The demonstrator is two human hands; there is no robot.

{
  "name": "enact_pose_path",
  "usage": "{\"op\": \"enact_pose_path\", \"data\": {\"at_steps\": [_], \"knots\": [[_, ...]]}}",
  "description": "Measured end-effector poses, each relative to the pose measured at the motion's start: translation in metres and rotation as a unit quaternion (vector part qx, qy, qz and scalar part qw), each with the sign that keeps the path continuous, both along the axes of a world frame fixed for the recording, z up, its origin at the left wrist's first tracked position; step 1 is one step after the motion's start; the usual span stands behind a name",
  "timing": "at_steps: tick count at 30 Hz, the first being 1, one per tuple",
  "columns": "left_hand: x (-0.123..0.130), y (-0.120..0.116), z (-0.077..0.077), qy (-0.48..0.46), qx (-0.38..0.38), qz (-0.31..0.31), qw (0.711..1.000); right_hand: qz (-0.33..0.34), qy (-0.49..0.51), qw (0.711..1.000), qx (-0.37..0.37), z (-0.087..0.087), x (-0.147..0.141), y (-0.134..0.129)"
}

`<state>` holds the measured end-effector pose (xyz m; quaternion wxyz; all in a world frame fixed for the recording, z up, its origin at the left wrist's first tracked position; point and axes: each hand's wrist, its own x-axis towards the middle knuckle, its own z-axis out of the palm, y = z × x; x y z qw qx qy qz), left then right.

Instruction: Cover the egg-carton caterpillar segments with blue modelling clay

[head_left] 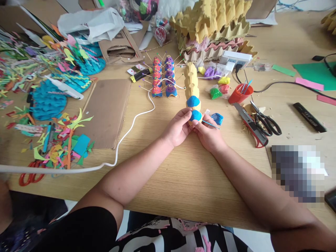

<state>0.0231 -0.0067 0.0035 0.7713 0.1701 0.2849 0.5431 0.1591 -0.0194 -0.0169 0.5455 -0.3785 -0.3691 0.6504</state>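
Note:
A long yellow egg-carton strip (pixel 191 82) points away from me on the table, with blue clay (pixel 193 101) over its two nearest bumps. My left hand (pixel 180 126) grips the strip's near end from the left, its thumb at the nearest blue bump. From the right, my right hand (pixel 208 134) presses its thumb on the same bump's lower edge. A thin blue stick (pixel 211 124) juts out to the right from between the right hand's fingers. Just beyond that hand lies a bag of blue clay (pixel 217 118).
Two decorated carton strips (pixel 156 77) with pins stand behind a white cable (pixel 133 120). Clay bags, a red cup (pixel 240 93), a cutter and black scissors (pixel 266 120) lie right. Cardboard (pixel 107 112) and paper scraps are left; stacked egg trays (pixel 210 21) stand behind.

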Motion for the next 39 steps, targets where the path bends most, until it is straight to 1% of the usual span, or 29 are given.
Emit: {"op": "enact_pose_path", "data": {"at_steps": [8, 13, 20, 29, 34, 39], "knots": [[-0.0004, -0.0010, 0.0004, -0.010, 0.004, -0.012, 1.000, 0.006, 0.008, 1.000, -0.008, 0.0006, 0.0003, 0.0003], [-0.0005, -0.0015, 0.0011, 0.007, -0.002, -0.012, 1.000, 0.011, 0.002, 1.000, -0.001, -0.0005, 0.0007, 0.0011], [-0.0010, -0.0013, -0.0024, 0.008, 0.006, -0.017, 1.000, 0.002, 0.030, 0.999, -0.020, 0.0043, 0.0009, 0.0005], [-0.0005, -0.0001, -0.0034, 0.029, 0.002, -0.011, 1.000, 0.006, 0.007, 1.000, -0.007, -0.0002, 0.0018, 0.0007], [-0.0005, -0.0005, -0.0062, 0.018, 0.005, -0.010, 1.000, 0.000, 0.023, 1.000, -0.016, 0.0010, 0.0020, 0.0006], [-0.0011, -0.0014, -0.0047, 0.011, 0.012, -0.006, 1.000, 0.003, 0.016, 1.000, -0.008, 0.0018, 0.0026, 0.0002]]}}
